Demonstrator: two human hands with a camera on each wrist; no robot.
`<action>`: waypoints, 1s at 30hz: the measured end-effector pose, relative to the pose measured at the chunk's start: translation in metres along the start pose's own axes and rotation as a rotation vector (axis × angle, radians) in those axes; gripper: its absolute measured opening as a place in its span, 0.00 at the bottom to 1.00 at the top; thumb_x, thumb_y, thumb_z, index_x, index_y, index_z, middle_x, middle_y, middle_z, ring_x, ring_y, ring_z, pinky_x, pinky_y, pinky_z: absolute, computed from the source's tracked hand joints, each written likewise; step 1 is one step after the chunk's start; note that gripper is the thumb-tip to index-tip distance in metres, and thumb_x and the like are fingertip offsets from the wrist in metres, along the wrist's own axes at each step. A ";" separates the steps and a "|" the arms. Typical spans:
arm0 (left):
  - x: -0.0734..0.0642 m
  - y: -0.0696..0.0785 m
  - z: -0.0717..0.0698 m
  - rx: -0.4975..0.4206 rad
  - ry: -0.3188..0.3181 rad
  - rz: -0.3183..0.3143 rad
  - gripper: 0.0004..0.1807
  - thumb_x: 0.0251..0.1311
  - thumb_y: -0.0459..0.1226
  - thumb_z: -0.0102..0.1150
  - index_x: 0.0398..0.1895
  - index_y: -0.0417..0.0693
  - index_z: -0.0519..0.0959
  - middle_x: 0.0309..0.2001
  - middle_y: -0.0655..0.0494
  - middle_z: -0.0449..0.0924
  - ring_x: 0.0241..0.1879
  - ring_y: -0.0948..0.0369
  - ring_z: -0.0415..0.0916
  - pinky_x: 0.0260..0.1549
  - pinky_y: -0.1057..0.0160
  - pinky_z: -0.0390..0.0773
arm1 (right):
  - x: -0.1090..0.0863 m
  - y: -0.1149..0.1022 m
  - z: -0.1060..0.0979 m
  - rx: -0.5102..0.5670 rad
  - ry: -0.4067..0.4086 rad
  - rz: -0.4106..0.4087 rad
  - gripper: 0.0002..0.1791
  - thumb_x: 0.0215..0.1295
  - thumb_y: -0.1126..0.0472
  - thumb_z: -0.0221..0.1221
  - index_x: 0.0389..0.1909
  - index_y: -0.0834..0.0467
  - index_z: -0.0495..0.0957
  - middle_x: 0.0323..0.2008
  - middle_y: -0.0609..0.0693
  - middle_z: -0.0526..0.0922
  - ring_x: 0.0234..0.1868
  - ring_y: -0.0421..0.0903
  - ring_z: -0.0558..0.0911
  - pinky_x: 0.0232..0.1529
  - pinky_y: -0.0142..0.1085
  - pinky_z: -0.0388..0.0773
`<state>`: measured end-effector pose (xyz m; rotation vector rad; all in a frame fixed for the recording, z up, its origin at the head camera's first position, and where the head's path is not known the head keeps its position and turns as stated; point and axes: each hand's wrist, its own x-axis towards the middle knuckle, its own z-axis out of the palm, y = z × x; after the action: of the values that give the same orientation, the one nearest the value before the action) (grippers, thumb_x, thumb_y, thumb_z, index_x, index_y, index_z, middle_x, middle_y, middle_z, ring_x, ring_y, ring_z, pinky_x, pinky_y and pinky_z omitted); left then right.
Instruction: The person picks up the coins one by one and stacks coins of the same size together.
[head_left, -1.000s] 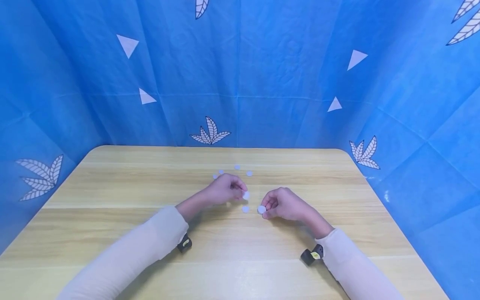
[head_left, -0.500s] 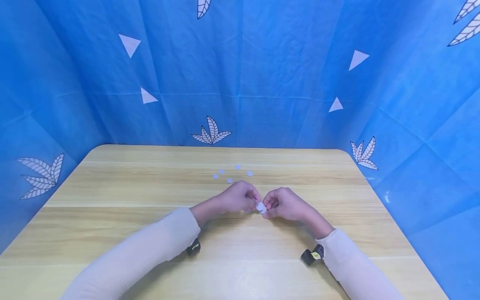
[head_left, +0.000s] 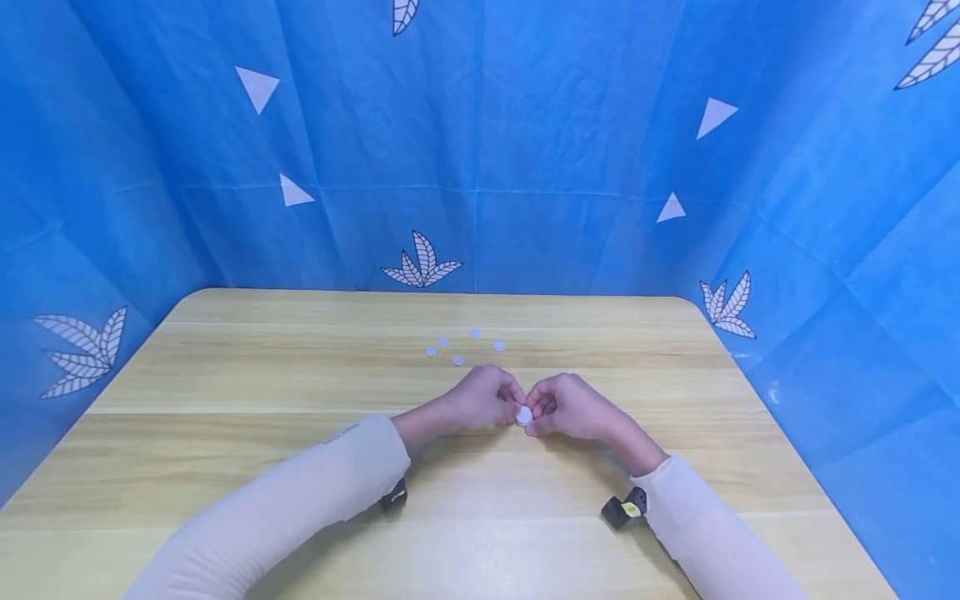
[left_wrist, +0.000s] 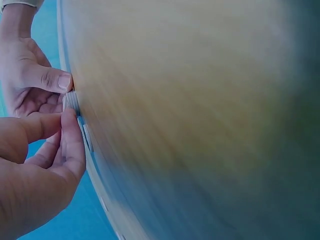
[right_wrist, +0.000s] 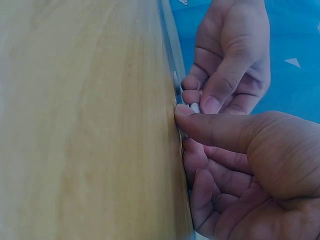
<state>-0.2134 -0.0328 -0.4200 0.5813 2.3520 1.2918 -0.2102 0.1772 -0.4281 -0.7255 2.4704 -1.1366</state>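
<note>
Left hand (head_left: pixel 483 398) pinches a disc (left_wrist: pixel 64 103) on the stack (left_wrist: pixel 73 103), right hand (head_left: pixel 573 408) grips that stack, loose discs (head_left: pixel 458 360) lie beyond!

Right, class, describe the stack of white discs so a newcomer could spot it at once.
On the wooden table before the blue curtain, look where the left hand and right hand face each other. The stack of white discs is between them. Unlike the five loose discs lying singly farther from the person, it is layered and held.
</note>
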 end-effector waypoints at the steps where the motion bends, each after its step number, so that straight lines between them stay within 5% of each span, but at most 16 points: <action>1: 0.000 0.000 0.000 0.004 0.000 0.002 0.11 0.55 0.20 0.62 0.39 0.39 0.84 0.33 0.53 0.84 0.29 0.57 0.81 0.26 0.66 0.79 | 0.000 0.000 0.000 0.002 -0.001 -0.001 0.11 0.54 0.67 0.75 0.35 0.59 0.84 0.29 0.46 0.84 0.33 0.43 0.82 0.36 0.32 0.81; 10: -0.001 -0.002 -0.006 0.102 0.040 0.051 0.09 0.56 0.24 0.66 0.39 0.41 0.85 0.34 0.56 0.85 0.37 0.61 0.81 0.40 0.64 0.83 | 0.000 0.000 0.000 -0.012 0.003 -0.008 0.12 0.53 0.67 0.76 0.37 0.60 0.84 0.30 0.45 0.85 0.33 0.42 0.83 0.37 0.33 0.81; 18: 0.003 -0.002 -0.004 0.111 -0.019 0.067 0.13 0.49 0.25 0.76 0.39 0.39 0.85 0.34 0.55 0.85 0.36 0.62 0.82 0.39 0.67 0.83 | 0.000 0.000 0.000 -0.015 0.004 0.003 0.12 0.53 0.66 0.76 0.36 0.59 0.84 0.29 0.45 0.85 0.33 0.42 0.83 0.38 0.33 0.81; 30: 0.005 -0.001 -0.001 0.173 -0.027 0.101 0.13 0.49 0.25 0.76 0.38 0.39 0.84 0.33 0.55 0.86 0.35 0.63 0.82 0.39 0.69 0.82 | 0.001 0.001 -0.001 -0.020 0.000 -0.002 0.11 0.54 0.65 0.76 0.37 0.60 0.84 0.30 0.45 0.86 0.34 0.42 0.84 0.39 0.34 0.83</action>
<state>-0.2181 -0.0320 -0.4212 0.7744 2.4555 1.1206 -0.2115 0.1783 -0.4287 -0.7339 2.4845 -1.1146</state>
